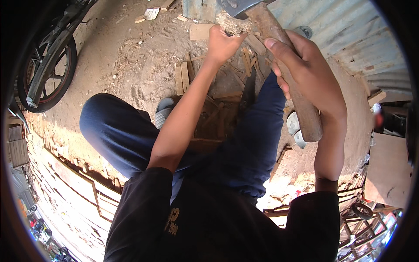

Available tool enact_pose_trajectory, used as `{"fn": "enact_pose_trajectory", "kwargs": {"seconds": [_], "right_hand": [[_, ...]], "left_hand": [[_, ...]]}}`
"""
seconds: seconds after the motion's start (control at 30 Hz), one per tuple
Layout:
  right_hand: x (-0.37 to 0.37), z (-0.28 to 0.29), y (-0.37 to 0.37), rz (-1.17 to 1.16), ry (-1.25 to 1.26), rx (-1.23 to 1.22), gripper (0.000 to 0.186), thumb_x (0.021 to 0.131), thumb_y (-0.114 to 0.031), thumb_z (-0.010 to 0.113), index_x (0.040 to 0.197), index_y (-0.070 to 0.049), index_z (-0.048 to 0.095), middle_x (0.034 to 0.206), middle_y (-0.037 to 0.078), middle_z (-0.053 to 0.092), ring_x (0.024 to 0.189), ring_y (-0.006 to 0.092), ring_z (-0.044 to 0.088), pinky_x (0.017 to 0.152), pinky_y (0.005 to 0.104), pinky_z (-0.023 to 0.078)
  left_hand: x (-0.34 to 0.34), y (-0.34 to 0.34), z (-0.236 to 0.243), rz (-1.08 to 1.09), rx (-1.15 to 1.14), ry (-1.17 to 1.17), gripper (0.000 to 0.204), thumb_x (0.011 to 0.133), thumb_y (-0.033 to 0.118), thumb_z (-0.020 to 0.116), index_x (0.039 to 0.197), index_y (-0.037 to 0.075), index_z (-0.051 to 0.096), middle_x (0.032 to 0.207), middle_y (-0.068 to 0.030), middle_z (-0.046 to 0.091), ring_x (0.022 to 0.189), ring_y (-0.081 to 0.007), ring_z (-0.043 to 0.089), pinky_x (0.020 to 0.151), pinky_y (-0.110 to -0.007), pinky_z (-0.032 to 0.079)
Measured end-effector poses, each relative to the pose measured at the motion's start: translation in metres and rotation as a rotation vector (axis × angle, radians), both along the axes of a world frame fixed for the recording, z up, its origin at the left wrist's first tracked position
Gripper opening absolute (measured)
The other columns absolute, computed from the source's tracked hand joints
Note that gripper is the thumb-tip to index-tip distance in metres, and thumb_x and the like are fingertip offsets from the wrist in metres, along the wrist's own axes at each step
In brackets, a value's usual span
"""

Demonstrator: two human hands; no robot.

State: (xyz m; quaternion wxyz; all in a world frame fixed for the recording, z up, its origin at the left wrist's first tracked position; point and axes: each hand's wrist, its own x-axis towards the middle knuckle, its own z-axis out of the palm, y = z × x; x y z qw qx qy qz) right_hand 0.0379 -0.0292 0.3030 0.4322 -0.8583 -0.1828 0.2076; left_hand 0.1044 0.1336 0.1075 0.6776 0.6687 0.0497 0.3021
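Note:
My right hand (301, 65) is wrapped round the thick wooden handle of a hammer (283, 56). The hammer's dark metal head is at the top edge of the view, partly cut off, over the frayed, splintered top of a wooden block (231, 24). Close by the block, my left hand (224, 46) is closed, with thumb and fingers bent in at the near side of the frayed wood. Whatever it pinches is too small or hidden to name. Several wood offcuts (182, 78) lie on the ground below my left hand.
A motorcycle wheel (52, 74) stands at the left. Corrugated metal sheeting (349, 35) rises at the upper right. My knees spread around a shaded pile of wood pieces (222, 118). A flat brown board (390, 170) is at the right, near a wooden frame (362, 227).

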Motion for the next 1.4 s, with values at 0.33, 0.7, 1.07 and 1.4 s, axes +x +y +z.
{"fn": "enact_pose_trajectory", "kwargs": {"seconds": [0.33, 0.7, 1.07, 1.4], "right_hand": [[0.003, -0.02, -0.006, -0.033, -0.184, -0.056, 0.032, 0.095, -0.032, 0.055, 0.104, -0.001, 0.055, 0.062, 0.002, 0.049, 0.046, 0.0092, 0.049, 0.043, 0.0255, 0.041], [-0.017, 0.02, 0.005, -0.199, -0.284, 0.361, 0.031, 0.095, -0.032, 0.057, 0.101, -0.002, 0.059, 0.064, 0.001, 0.049, 0.045, 0.0062, 0.043, 0.043, 0.0213, 0.035], [-0.001, -0.013, -0.01, -0.001, 0.08, 0.019, 0.034, 0.095, -0.035, 0.056, 0.104, -0.002, 0.058, 0.062, 0.0, 0.049, 0.046, 0.0067, 0.047, 0.043, 0.0224, 0.038], [0.019, -0.033, -0.01, -0.015, -0.454, -0.028, 0.029, 0.096, -0.033, 0.055, 0.097, -0.004, 0.055, 0.062, 0.0, 0.049, 0.046, 0.0076, 0.048, 0.043, 0.024, 0.039]], "left_hand": [[0.0, -0.002, 0.004, 0.036, 0.033, -0.041, 0.036, 0.071, 0.018, 0.078, 0.058, -0.001, 0.051, 0.05, -0.0043, 0.052, 0.045, -0.0101, 0.046, 0.041, -0.031, 0.039], [-0.005, 0.001, -0.001, 0.007, 0.039, -0.002, 0.03, 0.072, 0.015, 0.077, 0.068, -0.004, 0.054, 0.062, -0.0077, 0.06, 0.054, -0.0118, 0.053, 0.049, -0.03, 0.045], [-0.004, 0.005, -0.015, -0.001, -0.078, 0.051, 0.047, 0.072, 0.018, 0.079, 0.092, -0.014, 0.051, 0.081, -0.0148, 0.064, 0.073, -0.0182, 0.06, 0.066, -0.032, 0.05], [-0.003, -0.012, -0.005, 0.024, -0.015, -0.115, 0.031, 0.072, 0.015, 0.078, 0.072, -0.005, 0.054, 0.064, -0.0068, 0.059, 0.055, -0.0106, 0.051, 0.046, -0.029, 0.042]]}}
